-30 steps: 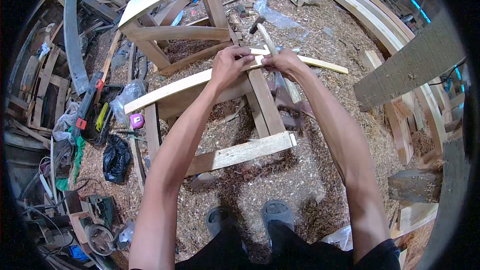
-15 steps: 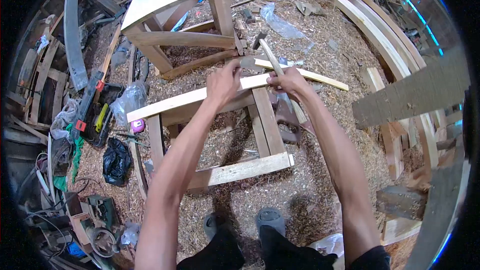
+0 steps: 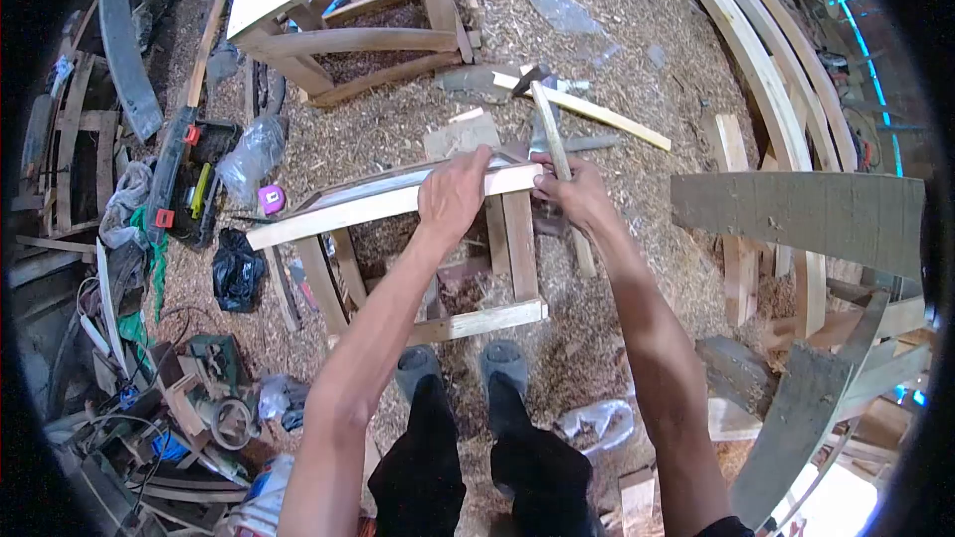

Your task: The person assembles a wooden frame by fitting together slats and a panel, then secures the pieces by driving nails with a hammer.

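Slat (image 3: 353,214) on frame (image 3: 520,249) gripped by left hand (image 3: 455,196), fingers curled over edge. Hammer (image 3: 548,124) clasped in right hand (image 3: 575,194), fingertips set at slat's end.

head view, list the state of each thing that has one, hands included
left hand, curled over the rail
right hand, holding the hammer
hammer, held, head pointing away from the person
rail, along the frame's edge
black bag, crumpled
clear bag, crumpled
slippers, worn

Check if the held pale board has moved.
Yes, down the view: the left end of the pale board, previously above the pink tape measure, now shows below it.
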`<state>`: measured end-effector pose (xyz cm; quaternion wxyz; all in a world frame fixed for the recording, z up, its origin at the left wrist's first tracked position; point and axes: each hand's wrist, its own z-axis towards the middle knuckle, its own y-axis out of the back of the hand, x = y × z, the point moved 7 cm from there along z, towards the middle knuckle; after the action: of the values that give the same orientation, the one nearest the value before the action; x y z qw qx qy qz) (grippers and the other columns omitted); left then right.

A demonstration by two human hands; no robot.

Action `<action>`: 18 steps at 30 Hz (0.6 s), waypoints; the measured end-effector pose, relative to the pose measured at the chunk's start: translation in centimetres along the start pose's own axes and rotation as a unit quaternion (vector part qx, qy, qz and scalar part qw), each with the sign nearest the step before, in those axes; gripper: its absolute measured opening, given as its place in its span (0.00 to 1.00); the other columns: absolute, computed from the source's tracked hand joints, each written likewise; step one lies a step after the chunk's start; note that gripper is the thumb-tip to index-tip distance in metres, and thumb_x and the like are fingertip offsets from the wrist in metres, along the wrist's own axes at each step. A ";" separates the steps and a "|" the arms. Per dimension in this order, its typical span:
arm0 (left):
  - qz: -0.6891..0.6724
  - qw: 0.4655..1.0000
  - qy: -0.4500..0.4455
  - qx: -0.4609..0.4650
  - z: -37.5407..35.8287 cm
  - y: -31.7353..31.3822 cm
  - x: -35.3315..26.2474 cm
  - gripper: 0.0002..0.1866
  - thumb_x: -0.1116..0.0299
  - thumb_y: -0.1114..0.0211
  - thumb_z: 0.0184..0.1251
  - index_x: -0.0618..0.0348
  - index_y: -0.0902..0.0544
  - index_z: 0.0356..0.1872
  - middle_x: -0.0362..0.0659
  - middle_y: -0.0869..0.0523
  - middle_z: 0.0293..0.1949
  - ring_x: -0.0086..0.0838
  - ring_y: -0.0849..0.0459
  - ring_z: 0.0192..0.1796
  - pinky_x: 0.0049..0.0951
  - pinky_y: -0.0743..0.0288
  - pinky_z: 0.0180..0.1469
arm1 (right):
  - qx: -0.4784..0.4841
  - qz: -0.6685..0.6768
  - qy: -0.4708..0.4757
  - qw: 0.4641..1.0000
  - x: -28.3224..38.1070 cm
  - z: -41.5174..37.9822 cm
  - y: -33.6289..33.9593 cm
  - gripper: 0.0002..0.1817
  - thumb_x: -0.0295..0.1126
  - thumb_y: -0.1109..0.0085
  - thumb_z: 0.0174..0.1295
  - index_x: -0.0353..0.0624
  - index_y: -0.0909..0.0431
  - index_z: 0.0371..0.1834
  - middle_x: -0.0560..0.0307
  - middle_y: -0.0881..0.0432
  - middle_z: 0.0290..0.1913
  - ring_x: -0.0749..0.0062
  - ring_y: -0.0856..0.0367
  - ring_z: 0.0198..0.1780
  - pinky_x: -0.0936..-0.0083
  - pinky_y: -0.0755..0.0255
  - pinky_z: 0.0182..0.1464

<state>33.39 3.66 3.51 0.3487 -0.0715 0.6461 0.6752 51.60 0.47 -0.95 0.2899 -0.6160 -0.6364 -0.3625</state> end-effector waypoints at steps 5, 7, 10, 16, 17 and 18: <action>0.002 0.999 -0.047 0.019 -5.9 2.6 -6.0 0.07 0.73 0.46 0.57 0.51 0.25 0.37 0.41 0.21 0.31 0.37 0.20 0.36 0.35 0.25 0.38 | 0.000 -0.057 0.039 0.998 -0.7 -8.1 1.0 0.21 0.23 0.37 0.55 0.37 0.22 0.55 0.52 0.19 0.51 0.68 0.21 0.51 0.74 0.29 0.55; 0.026 0.997 -0.066 0.028 -8.5 2.4 -7.3 0.07 0.71 0.44 0.56 0.50 0.25 0.36 0.37 0.22 0.32 0.31 0.20 0.38 0.32 0.26 0.38 | 0.024 -0.032 0.040 0.998 -1.0 -11.1 1.2 0.21 0.23 0.38 0.56 0.39 0.23 0.56 0.52 0.19 0.53 0.68 0.23 0.54 0.72 0.31 0.58; 0.033 0.993 -0.103 0.037 -11.4 2.3 -9.4 0.11 0.73 0.40 0.51 0.54 0.24 0.38 0.38 0.21 0.36 0.32 0.21 0.38 0.32 0.27 0.38 | 0.041 -0.043 0.078 0.995 -1.5 -14.2 1.5 0.23 0.22 0.39 0.57 0.38 0.25 0.58 0.51 0.21 0.56 0.69 0.24 0.56 0.72 0.32 0.59; 0.044 0.988 -0.145 0.009 -13.5 2.6 -10.6 0.12 0.72 0.39 0.49 0.54 0.24 0.38 0.36 0.21 0.37 0.31 0.22 0.38 0.31 0.27 0.38 | 0.034 0.027 0.079 0.996 -2.6 -16.6 1.6 0.22 0.24 0.37 0.56 0.34 0.24 0.55 0.49 0.21 0.56 0.69 0.24 0.56 0.73 0.31 0.58; 0.043 0.988 -0.145 0.009 -13.6 2.5 -10.5 0.12 0.72 0.39 0.49 0.54 0.24 0.38 0.36 0.21 0.37 0.31 0.22 0.38 0.31 0.27 0.38 | 0.004 0.029 0.043 0.999 -3.5 -16.8 1.9 0.19 0.24 0.37 0.56 0.33 0.23 0.52 0.47 0.20 0.54 0.70 0.23 0.55 0.73 0.30 0.58; 0.037 0.989 -0.142 0.016 -13.8 2.4 -10.5 0.12 0.72 0.39 0.49 0.54 0.24 0.38 0.37 0.20 0.37 0.31 0.21 0.38 0.31 0.27 0.38 | -0.027 0.033 0.004 0.999 -4.6 -17.2 2.1 0.17 0.24 0.36 0.56 0.32 0.21 0.50 0.46 0.19 0.53 0.70 0.22 0.54 0.73 0.29 0.57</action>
<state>35.04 -12.85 9.09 0.4130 0.0548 0.6030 0.6803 52.72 -16.29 5.33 0.2873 -0.6427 -0.6049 -0.3722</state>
